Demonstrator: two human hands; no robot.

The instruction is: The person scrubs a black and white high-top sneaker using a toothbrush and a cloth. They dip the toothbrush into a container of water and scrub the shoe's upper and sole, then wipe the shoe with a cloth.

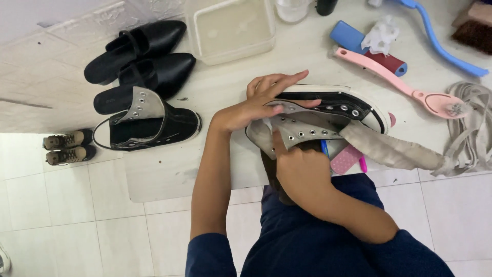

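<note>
A black canvas sneaker (338, 105) with a white sole and metal eyelets lies on its side at the table's near edge. My left hand (259, 102) rests on its upper side with the fingers spread over the eyelet flap. My right hand (297, 166) grips the sneaker from below, thumb pressed on the grey eyelet strip. A dirty grey-beige lace (394, 151) runs from the sneaker to the right. The matching sneaker (148, 123) lies unlaced to the left, tongue up.
Two black pointed flats (138, 56) lie at the back left. A clear plastic tub (230, 28), a pink long-handled brush (400, 84), a blue brush (441, 41) and a pile of laces (474, 123) sit on the table. Small brown boots (66, 146) stand on the tiled floor.
</note>
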